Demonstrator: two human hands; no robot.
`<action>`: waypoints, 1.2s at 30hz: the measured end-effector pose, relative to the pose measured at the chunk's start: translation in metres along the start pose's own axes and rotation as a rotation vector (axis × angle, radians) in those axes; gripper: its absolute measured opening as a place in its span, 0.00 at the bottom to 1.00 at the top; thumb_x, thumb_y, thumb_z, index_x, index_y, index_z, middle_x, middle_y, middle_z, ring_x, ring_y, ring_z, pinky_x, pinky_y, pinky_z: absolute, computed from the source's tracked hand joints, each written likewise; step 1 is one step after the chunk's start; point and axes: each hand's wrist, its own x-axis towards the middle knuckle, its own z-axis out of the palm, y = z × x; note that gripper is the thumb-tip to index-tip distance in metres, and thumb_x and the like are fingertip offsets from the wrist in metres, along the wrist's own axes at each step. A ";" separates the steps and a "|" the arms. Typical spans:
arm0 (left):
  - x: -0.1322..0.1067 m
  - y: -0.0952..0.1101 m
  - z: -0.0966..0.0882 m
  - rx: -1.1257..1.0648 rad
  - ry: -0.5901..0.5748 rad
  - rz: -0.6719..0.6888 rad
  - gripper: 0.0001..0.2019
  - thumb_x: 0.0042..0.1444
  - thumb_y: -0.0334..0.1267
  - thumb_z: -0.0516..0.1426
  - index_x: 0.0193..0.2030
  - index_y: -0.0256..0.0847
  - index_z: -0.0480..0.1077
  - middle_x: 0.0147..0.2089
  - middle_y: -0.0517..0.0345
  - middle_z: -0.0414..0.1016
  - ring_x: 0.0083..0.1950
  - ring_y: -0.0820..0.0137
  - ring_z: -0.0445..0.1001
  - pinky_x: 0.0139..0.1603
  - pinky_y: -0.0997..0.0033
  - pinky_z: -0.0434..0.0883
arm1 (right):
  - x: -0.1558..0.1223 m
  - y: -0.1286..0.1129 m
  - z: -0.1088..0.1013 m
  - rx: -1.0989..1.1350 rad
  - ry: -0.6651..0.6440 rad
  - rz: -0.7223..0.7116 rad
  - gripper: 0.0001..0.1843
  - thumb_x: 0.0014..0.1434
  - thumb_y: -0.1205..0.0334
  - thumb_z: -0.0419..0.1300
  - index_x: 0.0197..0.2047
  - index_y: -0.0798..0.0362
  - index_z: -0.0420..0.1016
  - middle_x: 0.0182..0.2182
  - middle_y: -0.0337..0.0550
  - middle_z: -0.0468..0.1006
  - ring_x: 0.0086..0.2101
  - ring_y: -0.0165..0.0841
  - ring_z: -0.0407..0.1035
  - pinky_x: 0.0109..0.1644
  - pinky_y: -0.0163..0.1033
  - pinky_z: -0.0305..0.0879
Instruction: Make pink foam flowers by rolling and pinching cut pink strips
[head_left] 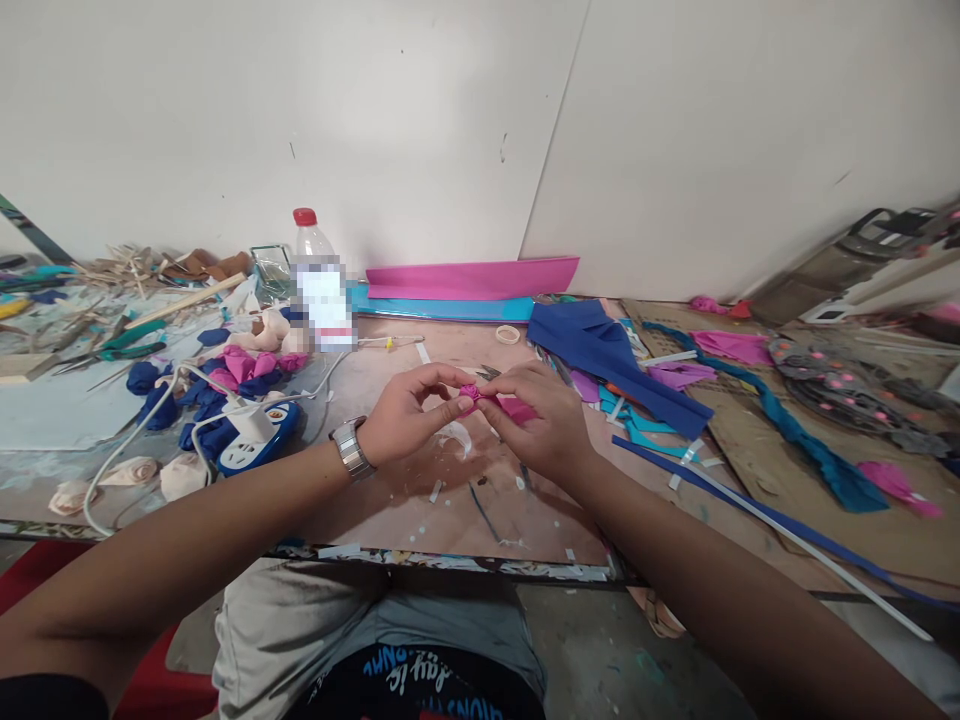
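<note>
Head view: the magenta fabric piece [469, 394] sits just above the table [390, 515], seemingly part-rolled, its loose tail [519, 409] apparently left to wind. The left hand [405, 408] and right hand [553, 420] both pinch the rolled end, fingertips closed on it; well leftward, bunched pink pieces [246, 366] look already shaped.

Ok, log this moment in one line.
left hand: pinching rolled magenta strip | right hand: pinching same strip | nearby: rounded blue-and-white power strip, clear red-capped bottle
</note>
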 end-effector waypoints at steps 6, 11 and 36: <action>0.000 -0.001 -0.001 0.055 0.007 0.044 0.14 0.59 0.43 0.66 0.48 0.38 0.78 0.48 0.47 0.82 0.46 0.67 0.78 0.49 0.66 0.74 | 0.000 -0.003 0.001 0.001 0.000 0.014 0.03 0.64 0.60 0.66 0.41 0.47 0.79 0.36 0.42 0.85 0.37 0.38 0.76 0.46 0.47 0.71; 0.001 0.003 -0.002 0.016 0.035 0.016 0.15 0.59 0.45 0.66 0.48 0.38 0.79 0.49 0.47 0.82 0.46 0.66 0.79 0.48 0.66 0.75 | -0.002 -0.001 -0.001 -0.032 -0.018 0.021 0.06 0.64 0.59 0.66 0.44 0.47 0.80 0.38 0.42 0.85 0.39 0.39 0.76 0.46 0.47 0.71; -0.001 0.001 -0.002 0.149 0.030 0.064 0.14 0.60 0.43 0.66 0.49 0.37 0.78 0.49 0.46 0.82 0.48 0.65 0.79 0.51 0.64 0.74 | 0.000 0.001 0.001 -0.080 -0.033 -0.031 0.04 0.64 0.62 0.64 0.35 0.49 0.76 0.32 0.41 0.83 0.36 0.38 0.74 0.45 0.46 0.65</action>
